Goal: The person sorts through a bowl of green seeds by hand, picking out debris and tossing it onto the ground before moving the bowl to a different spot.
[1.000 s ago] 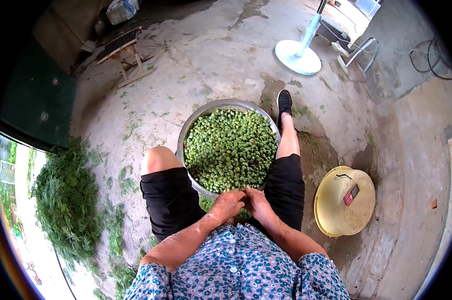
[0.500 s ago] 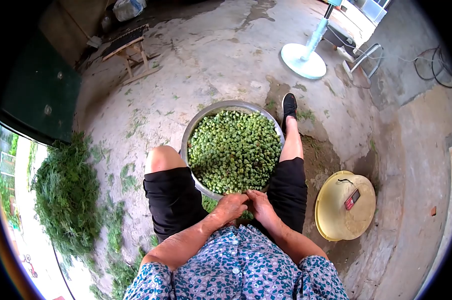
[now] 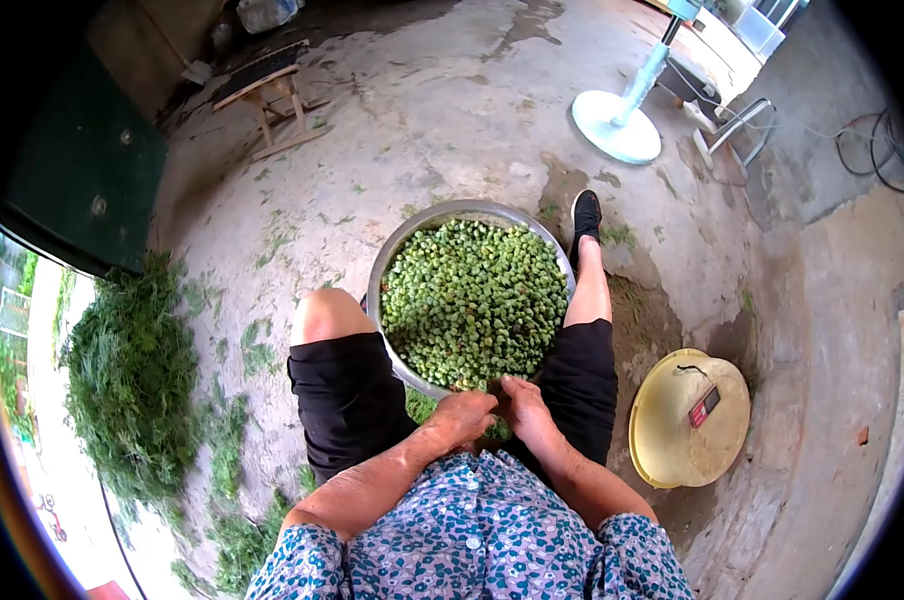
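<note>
A wide metal basin [image 3: 383, 262], heaped with small round green pods or fruits [image 3: 477, 300], sits between my knees. At its near rim my left hand [image 3: 462, 416] is closed, fingers curled and pointing inward. Close beside it is my right hand [image 3: 528, 412], its thumb and fingers pinched near the rim. Whatever lies between the fingertips is too small to make out. Below the rim, feathery green stems [image 3: 419, 404] show between my legs, partly hidden by my hands.
Feathery cut greenery [image 3: 132, 385] is piled at the left. An upturned yellow basin [image 3: 662, 425] at the right carries a small red device [image 3: 704, 408]. Farther off stand a low wooden bench [image 3: 272, 105] and a fan's round base [image 3: 617, 128]. Plant scraps litter the concrete.
The view has tilted slightly, so the basin and floor items sit a little differently. My right fingers have shifted slightly at the rim; my left hand stays almost in place.
</note>
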Tool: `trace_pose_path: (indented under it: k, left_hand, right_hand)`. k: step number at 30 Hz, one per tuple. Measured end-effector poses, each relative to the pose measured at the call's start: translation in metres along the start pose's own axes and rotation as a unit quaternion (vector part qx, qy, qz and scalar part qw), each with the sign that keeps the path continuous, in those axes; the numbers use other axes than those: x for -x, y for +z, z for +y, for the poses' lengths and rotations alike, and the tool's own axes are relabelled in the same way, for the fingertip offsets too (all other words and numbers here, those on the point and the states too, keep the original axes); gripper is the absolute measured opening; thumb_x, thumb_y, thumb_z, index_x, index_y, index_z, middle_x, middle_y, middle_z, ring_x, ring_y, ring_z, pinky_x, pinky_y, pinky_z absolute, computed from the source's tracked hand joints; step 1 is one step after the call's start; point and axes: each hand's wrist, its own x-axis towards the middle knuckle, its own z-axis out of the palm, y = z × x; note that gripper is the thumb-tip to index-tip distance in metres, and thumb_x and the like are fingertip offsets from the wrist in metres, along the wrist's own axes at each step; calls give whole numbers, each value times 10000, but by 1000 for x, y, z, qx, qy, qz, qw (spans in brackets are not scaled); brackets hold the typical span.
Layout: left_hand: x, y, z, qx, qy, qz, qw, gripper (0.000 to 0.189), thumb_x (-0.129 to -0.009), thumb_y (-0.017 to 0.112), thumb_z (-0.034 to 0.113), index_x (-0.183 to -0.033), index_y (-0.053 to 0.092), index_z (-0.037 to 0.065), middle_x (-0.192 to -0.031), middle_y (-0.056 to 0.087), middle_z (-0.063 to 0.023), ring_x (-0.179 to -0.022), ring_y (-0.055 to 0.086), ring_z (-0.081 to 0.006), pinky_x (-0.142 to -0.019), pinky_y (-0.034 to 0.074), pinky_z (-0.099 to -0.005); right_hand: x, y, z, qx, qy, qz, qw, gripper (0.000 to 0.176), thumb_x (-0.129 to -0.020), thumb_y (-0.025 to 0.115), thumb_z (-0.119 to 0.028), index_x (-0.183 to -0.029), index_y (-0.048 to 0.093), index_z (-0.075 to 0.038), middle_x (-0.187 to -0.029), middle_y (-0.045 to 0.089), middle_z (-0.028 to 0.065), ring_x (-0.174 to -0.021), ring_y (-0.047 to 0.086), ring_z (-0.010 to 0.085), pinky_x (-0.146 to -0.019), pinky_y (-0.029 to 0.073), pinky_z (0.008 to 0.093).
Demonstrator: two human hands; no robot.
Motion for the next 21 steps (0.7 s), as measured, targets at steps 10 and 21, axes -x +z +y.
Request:
trace_pose_path:
  k: [10,21]
  left_hand:
    - [-1,3,-2,-20,1,-30,999,239,-795,549,181,-959,602,15,-913,628,-185,-852,611,-357,-760,488,-460]
    - [5,1,-4,-5,-9,-35,999,226,-788,558,184,-914,610,4,-864,628,-202,-802,622,-365,-726,500,-451]
  right_hand:
    - [-45,17,-40,-52,-57,53,996,292,-893,595,-282,-954,526,-5,-930,568,113,-807,608,301,-695,543,411]
    - [-89,58,-113,-123,-165,-3,979,244,-920,550,-213,-1011,492,6,-794,492,72,-706,569,221,-802,537,449]
